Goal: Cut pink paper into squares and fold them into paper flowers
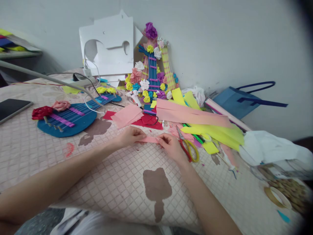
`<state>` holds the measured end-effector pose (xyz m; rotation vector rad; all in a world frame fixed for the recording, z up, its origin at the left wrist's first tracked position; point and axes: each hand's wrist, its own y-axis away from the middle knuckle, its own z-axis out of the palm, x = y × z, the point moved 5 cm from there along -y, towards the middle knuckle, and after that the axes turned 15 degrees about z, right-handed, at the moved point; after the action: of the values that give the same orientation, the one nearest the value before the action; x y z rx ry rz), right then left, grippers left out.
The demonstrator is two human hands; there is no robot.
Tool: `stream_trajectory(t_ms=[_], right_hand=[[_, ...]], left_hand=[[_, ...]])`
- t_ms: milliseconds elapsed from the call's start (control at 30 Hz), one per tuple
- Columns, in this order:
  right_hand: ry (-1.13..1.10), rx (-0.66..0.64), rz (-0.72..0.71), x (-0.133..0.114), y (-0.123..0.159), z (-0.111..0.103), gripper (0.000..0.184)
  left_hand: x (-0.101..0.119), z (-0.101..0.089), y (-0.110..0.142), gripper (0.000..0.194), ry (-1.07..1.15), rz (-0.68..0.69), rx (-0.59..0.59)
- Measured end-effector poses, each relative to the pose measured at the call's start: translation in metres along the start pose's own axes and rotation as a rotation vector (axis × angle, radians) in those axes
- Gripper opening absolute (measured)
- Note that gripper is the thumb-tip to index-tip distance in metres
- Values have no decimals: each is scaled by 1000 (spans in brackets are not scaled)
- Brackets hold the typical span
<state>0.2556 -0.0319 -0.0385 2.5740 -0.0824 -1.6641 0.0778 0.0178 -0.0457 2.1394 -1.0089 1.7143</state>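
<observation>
Between my two hands a narrow strip of pink crepe paper (149, 139) is stretched flat, just above the quilted tablecloth. My left hand (130, 136) pinches its left end between thumb and fingers. At the right end, my right hand (169, 143) pinches it the same way. Scissors (187, 145) with one red and one yellow handle lie right beside my right hand. Beyond my hands are pink paper pieces (127, 116) on top of a red sheet (109, 115). A long pink crepe sheet (190, 112) lies farther back to the right.
A blue paper guitar (80, 119) with crepe roses lies at left, near a phone (13, 107). A glue gun (134, 96) stands before flower-decorated guitars (154, 71) at the wall. Yellow crepe sheets (217, 133), a blue bag (237, 101) and a tape roll (277, 196) are right.
</observation>
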Motion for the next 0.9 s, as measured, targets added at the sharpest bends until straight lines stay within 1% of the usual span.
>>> stream_trajectory(t_ms=[67, 167, 267, 367, 467, 533, 600, 667, 733, 767, 833, 900], right_hand=[[-9, 7, 4, 4, -2, -5, 22], [-11, -7, 1, 6, -3, -9, 21], [-7, -23, -4, 4, -1, -9, 21], [8, -24, -2, 1, 0, -12, 20], [18, 40, -11, -2, 0, -29, 22], [-10, 129, -26, -2, 1, -48, 24], [-10, 165, -13, 2, 3, -65, 27], [84, 201, 7, 9, 7, -81, 30], [257, 307, -2, 17, 15, -96, 30], [366, 394, 0, 22, 20, -103, 28], [598, 509, 32, 33, 28, -110, 30], [738, 498, 89, 43, 32, -109, 32]], left_hand=[[-2, -5, -1, 23, -3, -8, 8], [1, -9, -2, 24, -64, 24, 16], [7, -8, -2, 25, -106, 83, 11], [8, -4, -3, 24, -122, 92, -5], [6, -1, -5, 24, -88, 63, -5], [6, 1, -8, 23, -76, 42, -11], [8, 3, -11, 21, -71, 22, -20], [12, 5, -16, 20, -52, 10, -19], [16, 7, -24, 19, 2, -2, 1], [19, 10, -30, 20, 43, -8, 9], [23, 21, -45, 19, 168, -31, 11], [29, 39, -66, 21, 219, -37, -23]])
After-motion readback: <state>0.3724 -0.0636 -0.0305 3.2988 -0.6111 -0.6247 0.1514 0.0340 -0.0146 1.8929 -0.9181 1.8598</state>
